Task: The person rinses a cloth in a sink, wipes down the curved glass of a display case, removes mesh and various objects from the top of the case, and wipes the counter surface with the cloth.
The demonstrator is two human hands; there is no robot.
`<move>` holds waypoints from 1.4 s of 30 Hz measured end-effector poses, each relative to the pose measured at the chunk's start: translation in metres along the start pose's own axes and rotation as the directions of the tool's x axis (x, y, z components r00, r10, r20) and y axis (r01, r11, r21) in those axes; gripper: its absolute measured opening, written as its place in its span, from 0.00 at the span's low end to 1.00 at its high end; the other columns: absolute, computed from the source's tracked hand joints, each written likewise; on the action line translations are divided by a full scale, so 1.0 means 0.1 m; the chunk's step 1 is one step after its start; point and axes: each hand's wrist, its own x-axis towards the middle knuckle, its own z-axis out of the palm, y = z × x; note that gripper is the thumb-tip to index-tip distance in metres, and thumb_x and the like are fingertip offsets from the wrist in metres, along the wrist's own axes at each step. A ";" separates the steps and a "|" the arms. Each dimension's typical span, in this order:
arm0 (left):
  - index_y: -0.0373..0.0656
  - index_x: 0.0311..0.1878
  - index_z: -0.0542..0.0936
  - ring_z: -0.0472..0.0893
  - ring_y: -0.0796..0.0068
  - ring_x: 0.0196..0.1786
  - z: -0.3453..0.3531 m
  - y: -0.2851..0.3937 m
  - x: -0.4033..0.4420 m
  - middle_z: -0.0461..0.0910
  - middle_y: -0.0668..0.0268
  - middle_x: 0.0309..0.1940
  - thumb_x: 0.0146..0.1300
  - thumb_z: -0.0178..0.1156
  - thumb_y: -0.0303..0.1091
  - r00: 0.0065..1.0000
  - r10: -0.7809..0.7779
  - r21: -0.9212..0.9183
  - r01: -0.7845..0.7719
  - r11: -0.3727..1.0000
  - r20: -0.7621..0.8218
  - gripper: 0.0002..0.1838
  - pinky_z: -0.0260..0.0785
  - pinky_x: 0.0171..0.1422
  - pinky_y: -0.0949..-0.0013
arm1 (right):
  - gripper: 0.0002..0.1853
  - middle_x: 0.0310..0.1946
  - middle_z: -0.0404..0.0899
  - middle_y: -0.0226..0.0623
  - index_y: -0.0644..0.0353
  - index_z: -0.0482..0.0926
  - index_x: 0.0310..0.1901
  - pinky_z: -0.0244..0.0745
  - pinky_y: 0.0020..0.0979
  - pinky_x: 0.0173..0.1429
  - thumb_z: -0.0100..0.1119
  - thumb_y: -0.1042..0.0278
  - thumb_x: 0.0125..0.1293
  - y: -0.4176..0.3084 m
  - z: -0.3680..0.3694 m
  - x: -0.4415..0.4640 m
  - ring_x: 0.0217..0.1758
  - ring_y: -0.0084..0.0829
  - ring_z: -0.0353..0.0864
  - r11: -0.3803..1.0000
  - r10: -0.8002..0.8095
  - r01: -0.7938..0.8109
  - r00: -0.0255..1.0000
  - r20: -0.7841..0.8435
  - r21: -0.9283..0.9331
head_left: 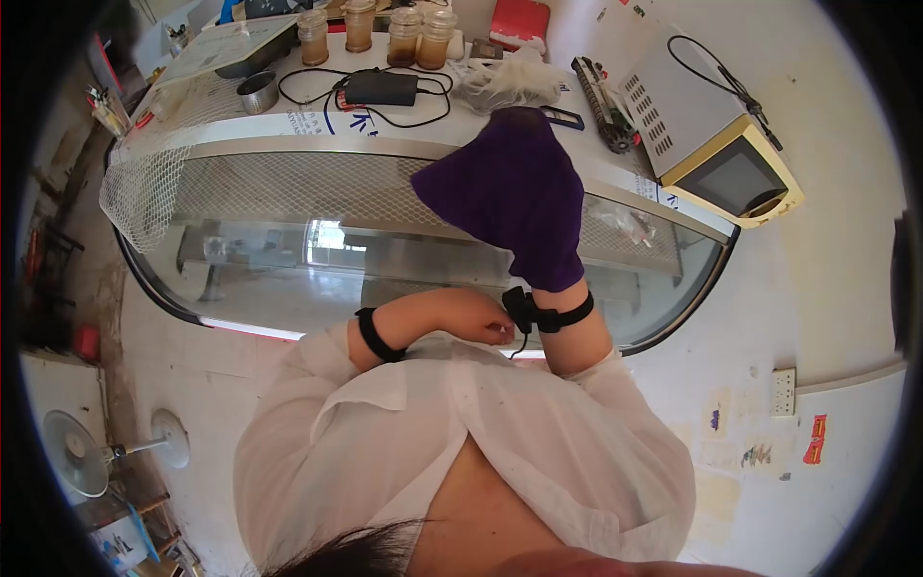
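A dark purple cloth (510,188) is draped over my right hand and forearm, above the curved glass front of a display counter (288,255). The hand itself is hidden under the cloth, so its fingers do not show. My left hand (488,317) is near my chest, beside the black strap device (529,311) on my right forearm. Its fingers are curled, and what they hold, if anything, is too small to make out. Another black band (377,335) circles my left forearm.
On the counter top stand several jars (312,38), a metal cup (258,93), a black adapter (381,88) with cable, a plastic bag (505,85) and a microwave (735,178). White mesh (144,197) hangs at the left end. A fan (77,452) is at lower left.
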 end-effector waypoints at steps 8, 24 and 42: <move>0.41 0.65 0.73 0.78 0.52 0.62 -0.10 -0.64 -0.01 0.78 0.51 0.60 0.65 0.59 0.30 0.482 -0.014 0.043 0.107 0.993 -0.876 0.24 0.68 0.68 0.57 | 0.27 0.60 0.76 0.43 0.59 0.76 0.60 0.74 0.37 0.62 0.68 0.62 0.58 0.35 -0.17 -0.54 0.58 0.40 0.79 0.964 0.167 -0.237 0.893 0.419 0.119; 0.39 0.62 0.75 0.86 0.66 0.42 -0.94 -0.03 -0.55 0.86 0.58 0.46 0.76 0.42 0.50 0.518 -0.610 -0.780 -0.210 0.589 -0.600 0.27 0.80 0.48 0.59 | 0.15 0.37 0.84 0.36 0.61 0.78 0.53 0.76 0.24 0.35 0.51 0.60 0.76 1.15 0.06 -1.24 0.30 0.25 0.81 0.078 0.644 -0.581 0.650 0.404 0.810; 0.46 0.50 0.83 0.80 0.53 0.54 -1.12 -0.59 -0.21 0.82 0.60 0.49 0.58 0.65 0.38 0.386 0.331 0.507 0.590 0.628 -0.861 0.17 0.69 0.61 0.49 | 0.31 0.62 0.69 0.57 0.71 0.66 0.63 0.55 0.55 0.75 0.64 0.59 0.65 1.18 0.96 -0.35 0.69 0.59 0.64 0.863 0.219 -0.180 0.975 0.030 -0.471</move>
